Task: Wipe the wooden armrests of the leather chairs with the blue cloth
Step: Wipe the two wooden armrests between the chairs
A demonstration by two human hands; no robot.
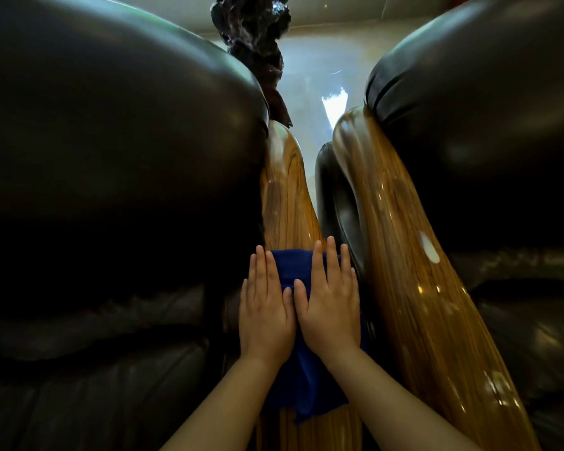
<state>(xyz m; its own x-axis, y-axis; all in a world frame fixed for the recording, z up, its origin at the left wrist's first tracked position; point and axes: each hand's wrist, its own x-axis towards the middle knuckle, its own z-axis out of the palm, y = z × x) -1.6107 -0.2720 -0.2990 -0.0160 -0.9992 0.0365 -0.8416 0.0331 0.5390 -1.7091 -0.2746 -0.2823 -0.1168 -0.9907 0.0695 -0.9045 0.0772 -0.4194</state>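
Note:
A blue cloth (302,379) lies over the glossy wooden armrest (285,190) of the left leather chair (111,141). My left hand (264,307) and my right hand (328,297) press flat on the cloth side by side, fingers stretched forward and thumbs touching. The cloth shows between and beyond the fingers and hangs below my wrists. A second wooden armrest (414,271), belonging to the right leather chair (489,109), runs parallel on the right, untouched, with bright reflections on it.
A narrow gap with a dark leather pad (336,196) separates the two armrests. A dark, gnarled carved object (254,37) stands beyond the chairs on a shiny pale floor (319,76).

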